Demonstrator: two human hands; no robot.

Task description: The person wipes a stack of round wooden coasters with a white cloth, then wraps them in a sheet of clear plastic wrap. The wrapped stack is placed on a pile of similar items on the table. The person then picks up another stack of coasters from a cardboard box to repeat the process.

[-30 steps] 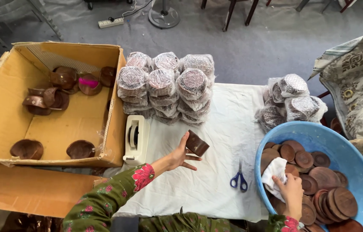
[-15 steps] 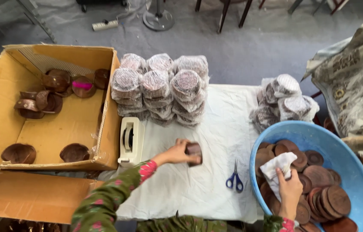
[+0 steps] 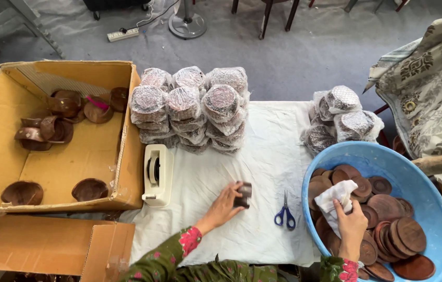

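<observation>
A small dark stack of discs is being pressed down on the white cloth by the left hand, near the front edge of the table and about midway along it. The fingers are being laid over the stack's left side and top, closed loosely on it, not clenched. A white rag is being gripped by the right hand, fingers folded tightly around it, inside the blue basin at the table's right front corner, just above the brown discs being kept there.

Blue-handled scissors are lying between stack and basin, apart from both. A white tape dispenser is standing at the cloth's left edge, touching the cardboard box, in which dark bowls are being stored. Wrapped bundles are being piled along the back edge, with more wrapped bundles near the right back corner.

The stack is judged to be stiff, hard and light, probably wood or shell, with smooth faces that may be sliding on one another; whether it is bound cannot be told. It is best being pinched across top and bottom faces together, so the discs are being kept aligned, not by the rims alone.
</observation>
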